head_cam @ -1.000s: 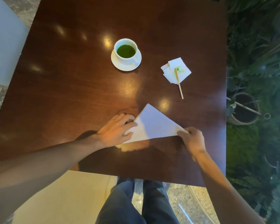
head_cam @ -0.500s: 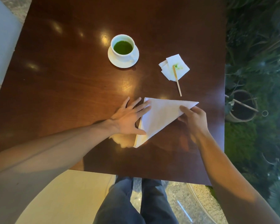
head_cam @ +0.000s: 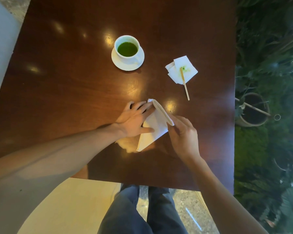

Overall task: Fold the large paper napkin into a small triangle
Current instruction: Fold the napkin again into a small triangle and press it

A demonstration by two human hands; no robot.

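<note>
The large white paper napkin (head_cam: 155,127) lies on the dark wooden table (head_cam: 74,92) as a folded triangle, one flap raised along its right edge. My left hand (head_cam: 133,119) lies flat with fingers spread, pressing the napkin's left side down. My right hand (head_cam: 184,132) pinches the lifted right corner of the napkin between thumb and fingers and holds it a little above the table. The napkin's near tip points toward me.
A white cup of green drink (head_cam: 127,48) on a saucer (head_cam: 116,60) stands beyond the hands. To its right lies a small stained napkin (head_cam: 182,70) with a wooden stirrer (head_cam: 186,87) on it. Plants and a pot (head_cam: 254,109) border the table's right edge.
My right hand has lifted the napkin's right corner and carried it leftward over the rest. The left hand stayed pressed on the left side. The napkin looks narrower than before.
</note>
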